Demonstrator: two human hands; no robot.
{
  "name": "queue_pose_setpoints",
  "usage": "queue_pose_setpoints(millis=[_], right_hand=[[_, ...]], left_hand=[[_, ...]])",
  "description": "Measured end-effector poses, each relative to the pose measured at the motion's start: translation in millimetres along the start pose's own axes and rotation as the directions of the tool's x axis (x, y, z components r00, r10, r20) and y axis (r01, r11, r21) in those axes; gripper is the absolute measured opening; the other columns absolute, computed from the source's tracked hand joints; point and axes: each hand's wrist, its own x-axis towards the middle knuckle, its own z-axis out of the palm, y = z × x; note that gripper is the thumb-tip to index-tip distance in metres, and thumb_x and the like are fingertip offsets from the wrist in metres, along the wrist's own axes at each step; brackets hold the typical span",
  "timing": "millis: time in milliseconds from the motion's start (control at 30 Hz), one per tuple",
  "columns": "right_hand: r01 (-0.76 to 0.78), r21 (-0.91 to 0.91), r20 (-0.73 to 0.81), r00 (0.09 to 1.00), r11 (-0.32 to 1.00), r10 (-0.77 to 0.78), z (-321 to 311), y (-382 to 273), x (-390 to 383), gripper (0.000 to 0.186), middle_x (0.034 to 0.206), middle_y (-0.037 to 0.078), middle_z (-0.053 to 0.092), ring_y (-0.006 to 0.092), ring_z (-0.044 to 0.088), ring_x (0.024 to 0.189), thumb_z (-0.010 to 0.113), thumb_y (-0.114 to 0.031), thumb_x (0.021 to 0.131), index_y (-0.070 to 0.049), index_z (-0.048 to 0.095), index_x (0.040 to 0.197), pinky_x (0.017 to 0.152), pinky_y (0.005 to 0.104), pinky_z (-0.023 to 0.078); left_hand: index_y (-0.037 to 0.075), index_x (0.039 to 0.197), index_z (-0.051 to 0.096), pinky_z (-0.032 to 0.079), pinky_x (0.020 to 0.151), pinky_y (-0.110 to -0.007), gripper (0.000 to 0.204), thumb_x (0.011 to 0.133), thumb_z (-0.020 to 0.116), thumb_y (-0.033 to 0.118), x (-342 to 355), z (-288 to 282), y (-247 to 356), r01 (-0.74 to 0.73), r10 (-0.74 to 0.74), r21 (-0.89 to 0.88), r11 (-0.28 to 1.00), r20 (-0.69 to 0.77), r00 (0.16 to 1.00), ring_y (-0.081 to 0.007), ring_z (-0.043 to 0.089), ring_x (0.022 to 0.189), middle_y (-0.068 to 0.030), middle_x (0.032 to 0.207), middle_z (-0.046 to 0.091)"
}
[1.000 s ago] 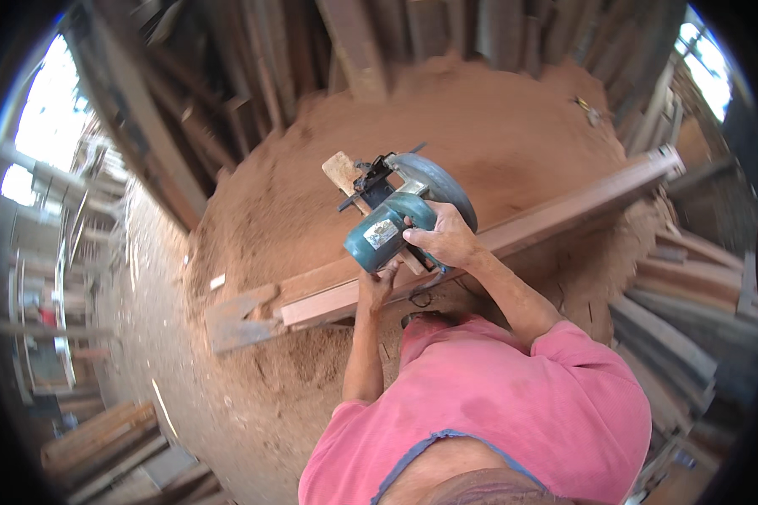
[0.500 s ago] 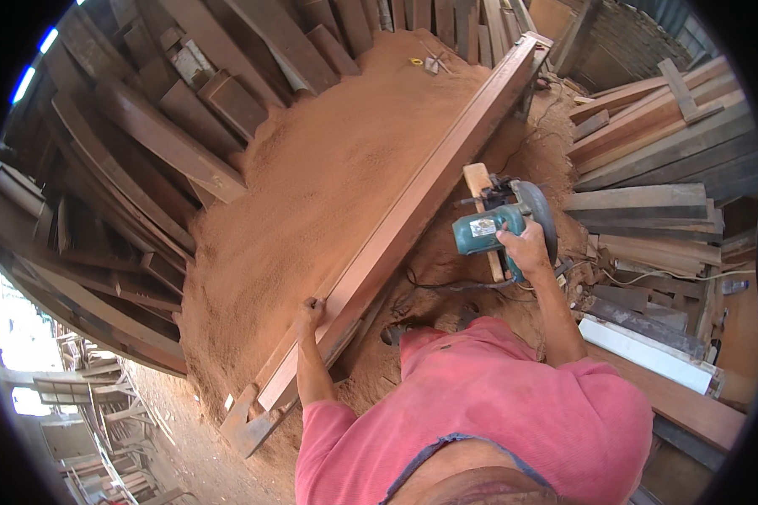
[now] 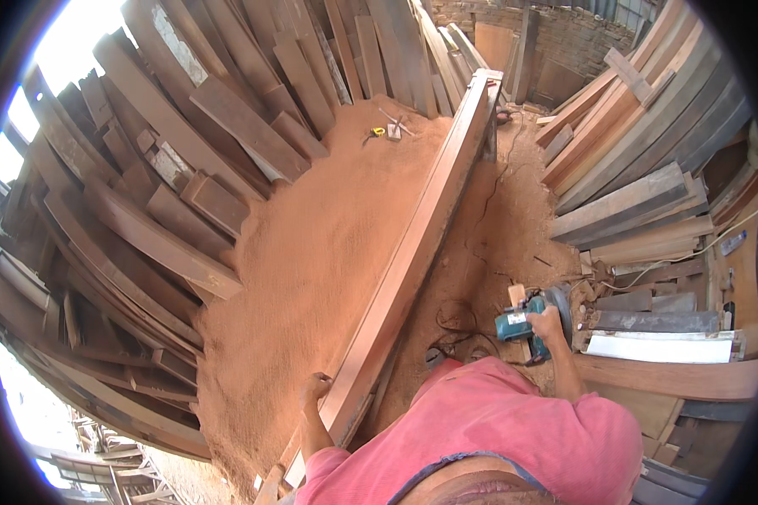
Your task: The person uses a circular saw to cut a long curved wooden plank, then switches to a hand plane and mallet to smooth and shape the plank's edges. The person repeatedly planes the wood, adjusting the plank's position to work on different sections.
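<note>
As the right hand (image 3: 547, 322) clamps round the circular saw (image 3: 515, 326), clear of the long wooden beam (image 3: 393, 295), the left hand (image 3: 314, 387) curls (holding anything? can't tell) with that beam, no crosscut showing, just rightward.

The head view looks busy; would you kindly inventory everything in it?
Beam: one, reddish, across middle
Saw: one, teal, right of beam
Sawdust: uncounted, orange-brown, left of beam
Leaning boards: many, brown, left and far
Stacked boards: many, brown and grey, right
White piece: one, white, among stacked boards
Small item: one, yellow-black, far sawdust
Cord: count unclear, dark, right of beam
Brick wall: one, brown, far right
Shirt: one, pink, bottom
Left hand: one, bare, beside beam
Right hand: one, bare, on saw
</note>
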Motion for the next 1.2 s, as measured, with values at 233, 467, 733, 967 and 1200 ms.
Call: queue_pose_setpoints(millis=[233,467,733,967,1200], right_hand=[[-0.092,0.047,-0.065,0.993,0.995,0.095,10,-16,-11,0.03,0.053,0.012,0.059,0.0204,0.06,0.048,0.074,-0.018,0.073,0.005,0.061,0.058,0.046,0.0399,0.046],[-0.115,-0.096,-0.081,0.991,0.989,0.107,5,-6,11,0.041,0.07,0.027,0.068,0.0364,0.072,0.069,0.077,-0.027,0.073,0.012,0.066,0.078,0.064,0.0446,0.054],[-0.024,-0.161,-0.071,0.997,0.987,0.012,4,37,49,0.019,0.062,0.006,0.059,0.0152,0.057,0.05,0.074,-0.015,0.077,0.001,0.066,0.084,0.048,0.0338,0.045],[-0.009,-0.185,0.069,0.997,0.983,0.022,-23,7,87,0.04,0.085,0.023,0.067,0.0333,0.067,0.083,0.076,-0.025,0.072,0.007,0.067,0.093,0.076,0.0426,0.052],[0.116,-0.299,0.302,0.953,0.947,-0.021,-43,-59,171,0.05,0.109,0.033,0.068,0.0438,0.067,0.109,0.075,-0.032,0.078,0.005,0.066,0.11,0.094,0.0482,0.052]], left_hand=[[-0.004,0.132,0.063,0.05,0.102,-0.042,0.056,0.094,0.069,0.036,8,-44,158,-0.395,0.474,-0.696,0.599,-0.089,0.876,-0.0298,0.065,0.12,-0.023,0.126,0.069],[-0.003,0.149,0.046,0.027,0.12,-0.056,0.08,0.097,0.059,0.056,-99,-185,373,-0.274,0.826,-0.779,-0.563,-0.53,-0.192,-0.0463,0.04,0.143,-0.0275,0.154,0.043],[0.011,0.137,0.06,0.034,0.105,-0.063,0.065,0.099,0.052,0.062,-219,-239,453,0.14,0.57,-0.797,-0.587,-0.53,-0.628,-0.0529,0.047,0.134,-0.0305,0.139,0.055],[0.0,0.136,0.06,0.041,0.107,-0.056,0.064,0.099,0.058,0.053,-182,-182,589,-0.429,0.728,-0.631,-0.647,-0.341,-0.595,-0.045,0.057,0.127,-0.0329,0.135,0.058],[0.002,0.147,0.044,0.052,0.097,-0.038,0.065,0.101,0.064,0.043,-34,22,589,-0.211,0.82,-0.84,0.5,0.38,0.428,-0.0266,0.065,0.113,-0.0164,0.128,0.064]])
